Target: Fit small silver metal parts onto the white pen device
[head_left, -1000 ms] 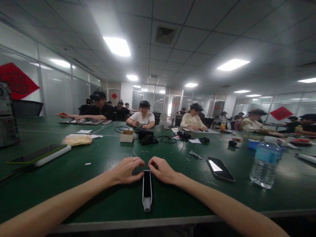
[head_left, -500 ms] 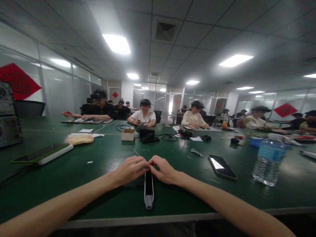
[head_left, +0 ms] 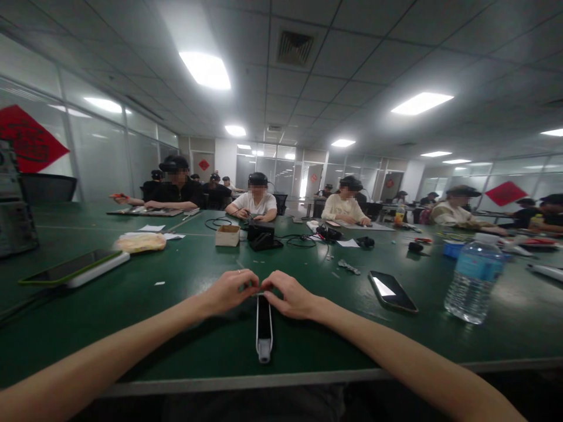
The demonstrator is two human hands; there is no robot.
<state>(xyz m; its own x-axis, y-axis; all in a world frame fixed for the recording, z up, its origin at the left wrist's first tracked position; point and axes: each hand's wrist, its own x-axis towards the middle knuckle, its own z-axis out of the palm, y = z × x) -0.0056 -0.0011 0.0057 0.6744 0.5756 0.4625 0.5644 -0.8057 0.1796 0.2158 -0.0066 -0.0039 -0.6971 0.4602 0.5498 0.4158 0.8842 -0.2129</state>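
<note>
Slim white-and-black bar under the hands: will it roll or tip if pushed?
The slim white-and-black bar lies flat on the green table, so it probably slides rather than rolls. It looks rigid, not floppy. Weight can't be judged here.

A large open-plan workroom: long green-topped workbenches [head_left: 132, 310] with scattered cables [head_left: 299, 238], white ceiling light panels [head_left: 204, 69], glass-partitioned walls [head_left: 101, 155], and seated people [head_left: 255, 202] in dark headsets.

Open office hall under a white tile ceiling [head_left: 352, 53], with a square vent [head_left: 294, 48] and bright recessed light panels [head_left: 204, 69]. Frosted glass partitions [head_left: 101, 153] line the left side, red diamond-shaped paper signs [head_left: 29, 139] fixed on them. A long green-topped desk [head_left: 132, 310] runs down the room, a black office chair [head_left: 48, 189] beyond its left end.
</note>
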